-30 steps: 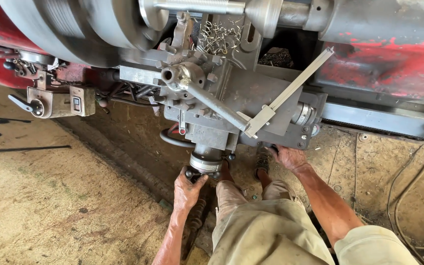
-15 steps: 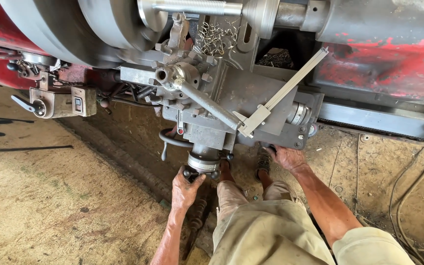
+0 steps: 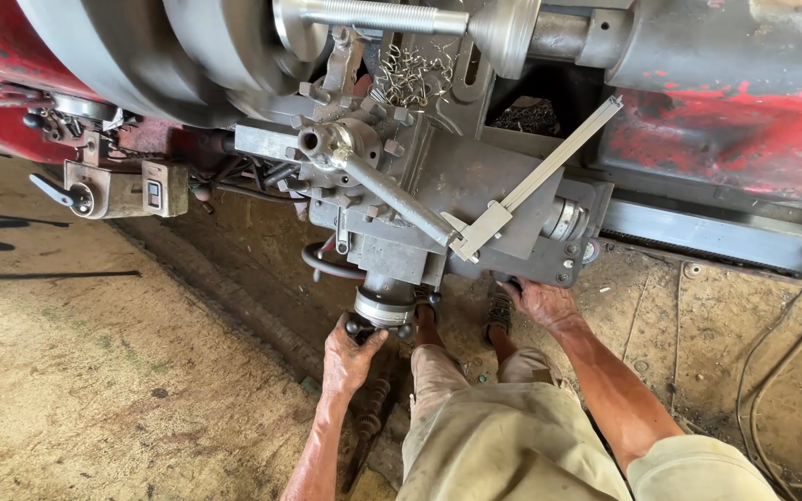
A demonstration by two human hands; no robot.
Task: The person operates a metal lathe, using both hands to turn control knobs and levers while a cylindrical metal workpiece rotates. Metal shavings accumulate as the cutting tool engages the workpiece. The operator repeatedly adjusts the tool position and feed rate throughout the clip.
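I look down on a big grey lathe carriage (image 3: 475, 186) with a long tool-post lever (image 3: 392, 195) and a grey caliper (image 3: 536, 176) lying across it. My left hand (image 3: 350, 353) grips the small cross-slide crank handle (image 3: 384, 315) that hangs under the carriage front. My right hand (image 3: 540, 301) is closed on a handle under the carriage's lower right edge; the handle itself is mostly hidden. My legs in khaki shorts (image 3: 512, 436) stand between the two arms.
A large grey chuck (image 3: 169, 56) and a threaded workpiece (image 3: 373, 17) turn above. Metal swarf (image 3: 415, 70) lies on the carriage. A red lathe bed (image 3: 726, 121) runs right. A grey control box (image 3: 122, 190) sticks out at left. Cables (image 3: 772, 371) trail on the dirt floor.
The view has drifted slightly. My left hand has shifted a little on the crank handle under the carriage; my right hand stays at the carriage's lower right edge.
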